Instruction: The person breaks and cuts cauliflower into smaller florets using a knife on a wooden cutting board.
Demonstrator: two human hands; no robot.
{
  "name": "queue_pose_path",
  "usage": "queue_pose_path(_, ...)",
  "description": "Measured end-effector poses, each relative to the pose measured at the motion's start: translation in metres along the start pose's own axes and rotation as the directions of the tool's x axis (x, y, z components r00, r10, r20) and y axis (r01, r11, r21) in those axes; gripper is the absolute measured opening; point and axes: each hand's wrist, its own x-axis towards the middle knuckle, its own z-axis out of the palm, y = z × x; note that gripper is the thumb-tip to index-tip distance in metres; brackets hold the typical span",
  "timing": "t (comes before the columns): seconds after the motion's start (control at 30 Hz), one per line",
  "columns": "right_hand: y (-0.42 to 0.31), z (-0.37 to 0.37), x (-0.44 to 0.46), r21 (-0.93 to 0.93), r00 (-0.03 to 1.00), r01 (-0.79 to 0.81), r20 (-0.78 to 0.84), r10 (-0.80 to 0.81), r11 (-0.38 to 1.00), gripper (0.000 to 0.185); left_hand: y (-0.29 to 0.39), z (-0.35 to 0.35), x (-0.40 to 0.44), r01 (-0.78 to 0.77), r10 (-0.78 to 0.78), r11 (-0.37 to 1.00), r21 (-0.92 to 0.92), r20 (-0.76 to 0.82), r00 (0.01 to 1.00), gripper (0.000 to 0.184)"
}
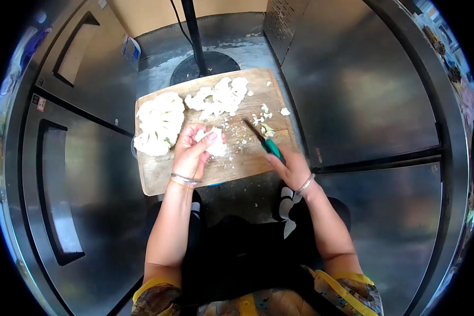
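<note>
My left hand [190,146] is closed round a white cauliflower floret [216,143], held over the wooden cutting board [187,171]. In my right hand [292,167] is a small knife [268,143] with a green handle. Its dark, narrow blade points up and left, away from the floret. A large piece of cauliflower [160,124] lies on the board's left side, just left of my left hand. Cut florets [218,97] form a pile toward the far edge. Small trimmings [263,117] and crumbs are scattered right of the middle.
Behind the board a black pole [194,37] rises from a round base [221,61] on the floor. Steel cabinets with doors stand on the left [108,189] and right [358,84]. My shoes [285,203] are below the board's near edge.
</note>
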Motion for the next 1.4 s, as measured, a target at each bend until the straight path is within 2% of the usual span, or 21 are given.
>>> queue_pose_path(0.03,-0.010,0.001,0.005,0.347,0.995,-0.097,0.019,0.096,0.933,0.027,-0.001,0.005,0.001,0.060,-0.063,0.995,-0.076,-0.035,0.997,0.021)
queue_pose_path(0.07,-0.024,0.003,0.009,0.720,0.975,-0.216,0.127,0.180,0.660,0.030,-0.005,0.009,0.001,0.078,-0.080,0.994,-0.081,-0.021,0.997,0.019)
queue_pose_path(0.17,-0.039,0.023,0.025,0.839,0.985,-0.166,0.117,0.125,0.519,0.037,-0.025,0.006,0.004,0.065,-0.065,0.985,-0.160,0.006,0.998,0.019)
queue_pose_path(0.27,-0.052,0.039,0.036,0.882,0.991,-0.052,-0.010,0.130,0.468,0.046,-0.033,0.004,0.004,0.048,-0.045,0.985,-0.163,0.024,0.999,0.018)
queue_pose_path(0.37,-0.057,0.045,0.040,0.865,0.997,-0.063,0.032,0.070,0.498,0.052,-0.032,0.002,0.003,0.038,-0.040,0.985,-0.166,-0.005,0.999,0.018)
queue_pose_path(0.53,-0.054,0.027,0.047,0.887,0.990,-0.134,0.101,0.099,0.441,0.032,-0.018,0.006,0.001,0.066,-0.067,0.992,-0.111,-0.002,0.998,0.022)
queue_pose_path(0.73,-0.055,0.015,0.045,0.863,0.972,-0.226,0.232,0.042,0.451,0.028,-0.009,0.000,-0.002,0.115,-0.113,0.993,-0.006,0.145,0.983,0.028)
queue_pose_path(0.8,-0.053,0.019,0.046,0.857,0.967,-0.244,0.249,0.048,0.453,0.028,-0.016,-0.002,0.001,-0.098,0.074,0.943,0.319,0.088,0.993,0.024)
queue_pose_path(0.83,-0.053,0.023,0.046,0.856,0.978,-0.209,0.192,0.084,0.473,0.029,-0.018,-0.001,0.001,-0.100,0.076,0.943,0.318,0.088,0.993,0.024)
queue_pose_path(0.9,-0.051,0.034,0.047,0.851,0.984,-0.173,0.132,0.118,0.495,0.031,-0.021,0.001,0.000,-0.247,0.421,0.531,0.811,0.002,0.907,0.017)
queue_pose_path(0.97,-0.049,0.047,0.048,0.755,0.981,-0.042,-0.093,0.170,0.654,0.035,-0.023,0.004,-0.002,-0.313,0.451,0.516,0.798,0.057,0.891,0.012)
queue_pose_path(1.0,-0.055,0.046,0.047,0.505,0.958,0.035,-0.262,0.115,0.863,0.037,-0.026,0.006,-0.003,-0.237,0.347,0.641,0.730,-0.001,0.938,0.012)
queue_pose_path(1.03,-0.056,0.047,0.049,0.505,0.957,0.035,-0.264,0.116,0.862,0.037,-0.028,0.008,-0.003,-0.147,0.232,0.747,0.648,-0.047,0.972,0.013)
queue_pose_path(1.07,-0.057,0.048,0.050,0.370,0.933,0.168,-0.358,-0.027,0.914,0.037,-0.027,0.009,-0.004,-0.133,0.179,0.844,0.520,-0.039,0.983,0.017)
queue_pose_path(1.1,-0.057,0.049,0.051,0.219,0.887,0.290,-0.426,-0.176,0.931,0.037,-0.025,0.009,-0.004,-0.133,0.179,0.844,0.520,-0.038,0.983,0.017)
queue_pose_path(1.17,-0.059,0.049,0.048,0.182,0.849,0.369,-0.465,-0.251,0.911,0.030,-0.020,0.005,-0.003,0.020,-0.018,0.984,0.177,-0.010,1.000,0.019)
queue_pose_path(1.2,-0.063,0.045,0.044,0.569,0.966,0.190,-0.253,-0.050,0.800,0.026,-0.018,0.001,-0.002,0.077,-0.079,0.984,0.160,0.006,0.997,0.020)
queue_pose_path(1.23,-0.067,0.040,0.040,0.828,0.997,-0.068,0.037,0.067,0.557,0.022,-0.017,-0.001,-0.001,0.077,-0.079,0.984,0.162,0.005,0.997,0.020)
queue_pose_path(1.3,-0.068,0.032,0.040,0.871,0.997,-0.055,0.017,0.081,0.489,0.017,-0.014,-0.001,-0.001,0.148,-0.147,0.989,-0.002,0.015,0.989,0.018)
queue_pose_path(1.37,-0.059,0.026,0.043,0.909,0.987,0.031,-0.094,0.131,0.415,0.024,-0.009,0.002,-0.004,0.171,-0.171,0.985,-0.026,0.023,0.985,0.018)
queue_pose_path(1.4,-0.058,0.023,0.046,0.891,0.982,0.053,-0.128,0.137,0.451,0.027,-0.008,0.003,-0.005,0.179,-0.178,0.983,-0.042,0.025,0.984,0.019)
